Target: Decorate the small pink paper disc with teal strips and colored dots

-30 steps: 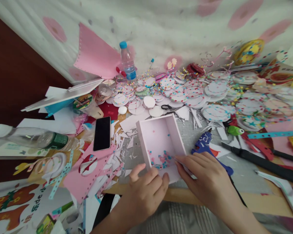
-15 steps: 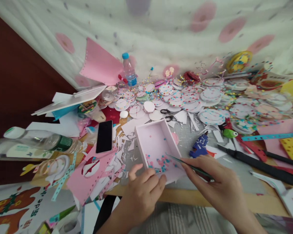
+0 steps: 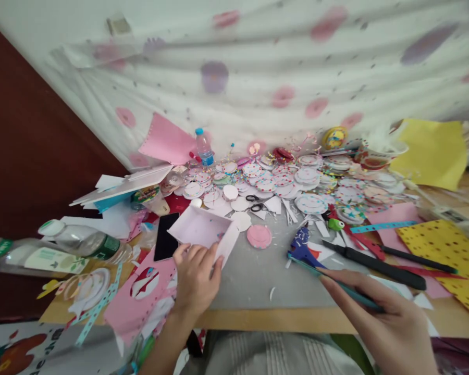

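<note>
My left hand (image 3: 197,273) grips the near wall of a shallow pale box (image 3: 203,225), which is tilted and partly over the phone (image 3: 165,239). Its fingers hide most of the small pieces inside. In my right hand (image 3: 391,317) is a pair of teal tweezers (image 3: 346,291), pinched between thumb and fingers. The tips point left, close to a blue glue gun (image 3: 301,249); whether they hold anything is too small to tell. A pink round disc (image 3: 259,237) lies on the grey mat (image 3: 254,281) between box and tweezers.
White discs edged with coloured dots (image 3: 285,179) are heaped along the back. Black scissors (image 3: 258,202) lie before them. Two large plastic bottles (image 3: 82,242) lie at left. At right are a black-handled tool (image 3: 379,265) and a yellow dotted sheet (image 3: 445,255).
My left hand has moved the box left and tilted it, uncovering the pink disc and the mat. My right hand has carried the tweezers out of the box to the right. The view has also shifted.
</note>
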Motion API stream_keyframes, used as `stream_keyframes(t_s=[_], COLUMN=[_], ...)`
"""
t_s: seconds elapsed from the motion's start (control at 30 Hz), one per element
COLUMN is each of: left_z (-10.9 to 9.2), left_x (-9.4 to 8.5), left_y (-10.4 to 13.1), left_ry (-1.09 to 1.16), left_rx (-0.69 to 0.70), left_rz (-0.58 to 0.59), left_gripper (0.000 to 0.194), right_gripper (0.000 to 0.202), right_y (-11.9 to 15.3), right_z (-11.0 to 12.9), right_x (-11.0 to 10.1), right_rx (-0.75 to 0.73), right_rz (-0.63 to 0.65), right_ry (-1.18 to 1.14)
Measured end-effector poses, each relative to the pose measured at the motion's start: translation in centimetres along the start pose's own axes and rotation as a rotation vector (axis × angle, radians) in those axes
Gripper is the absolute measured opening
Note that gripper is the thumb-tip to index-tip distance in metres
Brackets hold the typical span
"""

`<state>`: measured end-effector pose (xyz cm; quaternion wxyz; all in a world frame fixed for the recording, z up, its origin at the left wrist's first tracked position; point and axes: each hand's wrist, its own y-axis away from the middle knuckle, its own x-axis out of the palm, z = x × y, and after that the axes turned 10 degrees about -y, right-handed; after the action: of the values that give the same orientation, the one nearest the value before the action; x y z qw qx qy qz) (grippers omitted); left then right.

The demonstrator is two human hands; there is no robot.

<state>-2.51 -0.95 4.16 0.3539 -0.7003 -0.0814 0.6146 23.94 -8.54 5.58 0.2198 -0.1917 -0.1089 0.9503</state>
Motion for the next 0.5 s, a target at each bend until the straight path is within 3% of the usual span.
stream_keyframes(t_s=[0.17, 0.33, 0.5], left_z=[2.3, 3.9, 4.3], left_x=[3.4, 7.1, 9.6], left_y=[-2.8, -4.6, -4.9], left_ry=[-0.097, -0.18, -0.216], left_rx=[-0.011, -0.03, -0.102], left_rz=[-0.03, 0.091, 0.175], left_gripper=[0.017, 0.024, 0.027], right_gripper=[0.02, 0.022, 0.022], right_y=[-0.4, -1.4, -1.6], right_z=[-0.6, -0.4, -0.5], right_x=[0.8, 1.6, 2.3], right_rx=[0.051, 0.103, 0.159], right_rz=[-0.002, -0.006, -0.009], right_ry=[-0.022, -0.07, -0.099])
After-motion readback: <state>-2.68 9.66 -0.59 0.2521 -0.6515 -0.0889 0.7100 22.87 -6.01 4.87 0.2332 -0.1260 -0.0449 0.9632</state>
